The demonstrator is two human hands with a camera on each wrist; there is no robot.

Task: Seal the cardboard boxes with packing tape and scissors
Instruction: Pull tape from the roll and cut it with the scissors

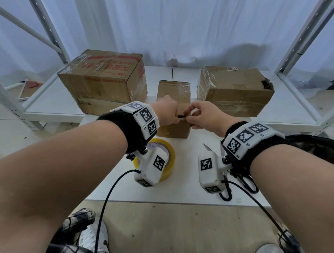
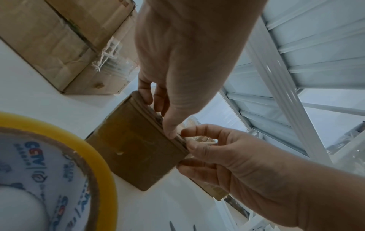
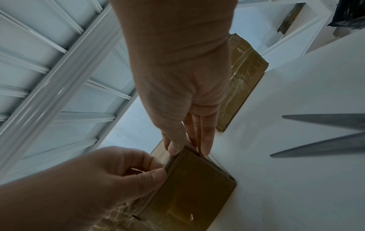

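Observation:
A small cardboard box (image 1: 173,100) (image 2: 138,153) (image 3: 193,187) stands upright in the middle of the white table (image 1: 179,191). My left hand (image 1: 169,111) (image 2: 168,109) (image 3: 138,171) grips its top front edge, thumb on the front and fingers curled over the top. My right hand (image 1: 194,116) (image 2: 197,140) (image 3: 181,140) pinches the same edge at the right corner. A yellow tape roll (image 1: 170,156) (image 2: 102,164) lies flat under my left wrist. Scissors (image 1: 249,184) (image 3: 326,121) with parted blades lie under my right wrist.
A large taped box (image 1: 99,80) stands at the back left and another (image 1: 233,90) at the back right, both close beside the small box. White shelf posts (image 1: 305,36) rise on both sides. A black bag (image 1: 313,148) sits at the right edge.

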